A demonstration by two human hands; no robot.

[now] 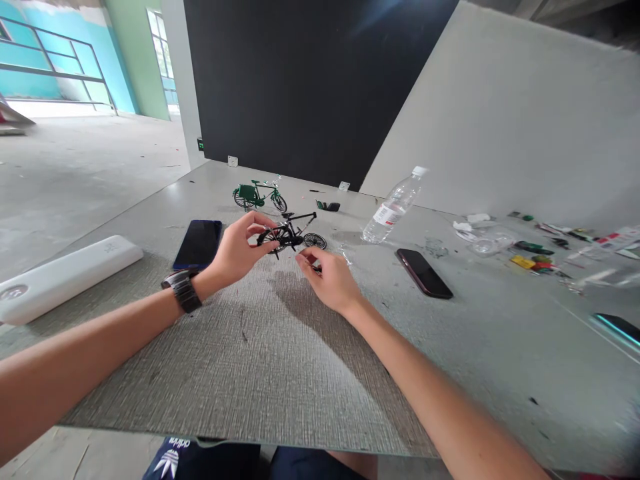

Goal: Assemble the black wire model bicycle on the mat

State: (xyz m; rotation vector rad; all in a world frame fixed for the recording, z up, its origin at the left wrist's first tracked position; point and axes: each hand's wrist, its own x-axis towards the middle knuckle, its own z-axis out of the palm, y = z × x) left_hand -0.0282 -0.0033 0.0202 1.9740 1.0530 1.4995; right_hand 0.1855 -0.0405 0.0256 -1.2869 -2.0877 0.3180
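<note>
A black model bicycle (295,233) is held upright just above the table in front of me. My left hand (243,243) has its thumb and fingers closed around the rear wheel. Just below the bicycle's pedals and front wheel, my right hand (327,277) has its thumb and fingertips pinched together. A small dark bit shows by those fingers, too little to name. Behind the hands stands a green model bicycle (260,193) with green bags over its rear wheel.
A dark phone (199,244) and a white power bank (70,277) lie on the left. To the right are a clear plastic bottle (395,207) and another phone (424,273). Plastic packaging (487,240) and small parts litter the far right. A black panel (310,87) rises behind the table.
</note>
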